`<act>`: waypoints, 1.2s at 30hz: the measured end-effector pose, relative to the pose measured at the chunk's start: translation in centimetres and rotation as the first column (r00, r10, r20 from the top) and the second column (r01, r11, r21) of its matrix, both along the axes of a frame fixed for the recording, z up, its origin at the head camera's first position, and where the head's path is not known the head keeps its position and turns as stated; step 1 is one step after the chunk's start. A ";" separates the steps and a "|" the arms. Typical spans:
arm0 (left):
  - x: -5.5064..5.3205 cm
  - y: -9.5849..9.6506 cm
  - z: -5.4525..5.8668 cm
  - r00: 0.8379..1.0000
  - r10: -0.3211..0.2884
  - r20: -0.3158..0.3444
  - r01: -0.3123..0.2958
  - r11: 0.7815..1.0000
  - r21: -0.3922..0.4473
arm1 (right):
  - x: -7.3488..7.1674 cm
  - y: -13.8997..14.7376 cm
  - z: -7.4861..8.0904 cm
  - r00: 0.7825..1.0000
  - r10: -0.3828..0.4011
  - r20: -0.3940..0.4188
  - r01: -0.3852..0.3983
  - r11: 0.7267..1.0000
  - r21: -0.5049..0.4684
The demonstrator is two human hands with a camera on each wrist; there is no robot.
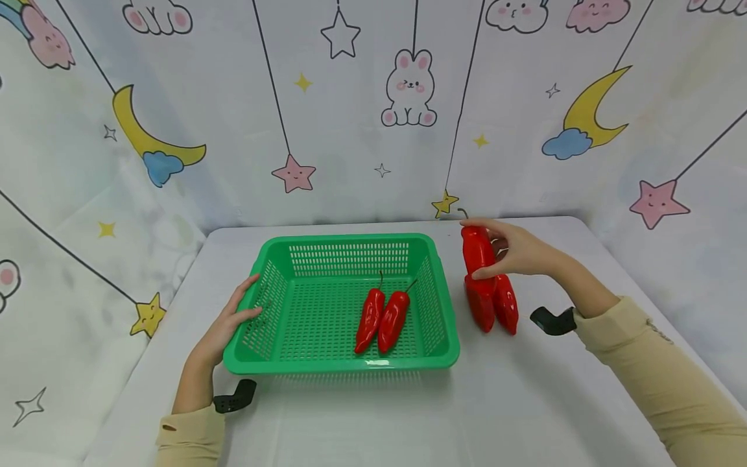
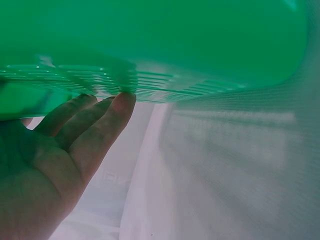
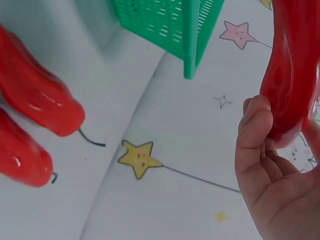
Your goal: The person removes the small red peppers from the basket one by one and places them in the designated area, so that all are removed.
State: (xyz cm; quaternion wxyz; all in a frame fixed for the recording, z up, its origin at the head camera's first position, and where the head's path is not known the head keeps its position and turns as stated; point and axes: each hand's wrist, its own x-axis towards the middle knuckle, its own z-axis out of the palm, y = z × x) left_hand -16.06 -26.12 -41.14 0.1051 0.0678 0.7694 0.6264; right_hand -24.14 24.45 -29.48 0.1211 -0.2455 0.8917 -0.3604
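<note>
My right hand (image 1: 510, 250) holds a shiny red chili pepper (image 1: 477, 250) by its sides, raised above the table. In the right wrist view the held pepper (image 3: 292, 65) is between the thumb and curled fingers. Just below it, two more red peppers (image 1: 506, 308) lie side by side on the table. A green plastic basket (image 1: 338, 239) stands to the left, with two red peppers (image 1: 370, 321) inside toward its right. At the basket's left edge, my left hand (image 1: 224, 331) grips the rim. Its fingers (image 2: 100, 142) touch the outer wall in the left wrist view.
The white table (image 1: 362, 421) meets a cloth backdrop (image 1: 350, 110) printed with stars, moons and a bunny. A black wrist camera mount (image 1: 554, 321) sits by my right wrist, and another (image 1: 235, 397) by my left.
</note>
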 end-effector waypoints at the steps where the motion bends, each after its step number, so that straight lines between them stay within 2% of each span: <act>1: 0.0 0.0 0.0 1.000 0.000 0.000 0.000 1.000 0.001 | 0.0 0.2 0.0 1.000 0.000 0.004 0.000 1.000 -0.004; 17: 0.1 0.0 0.0 1.000 0.005 0.002 -0.005 1.000 0.001 | 0.2 3.8 -1.1 0.998 -0.059 0.025 0.059 0.998 -0.007; 36: 0.1 0.1 0.2 1.000 0.013 -0.007 -0.013 1.000 -0.012 | 0.0 6.8 -2.3 0.996 -0.080 0.043 0.079 0.996 0.027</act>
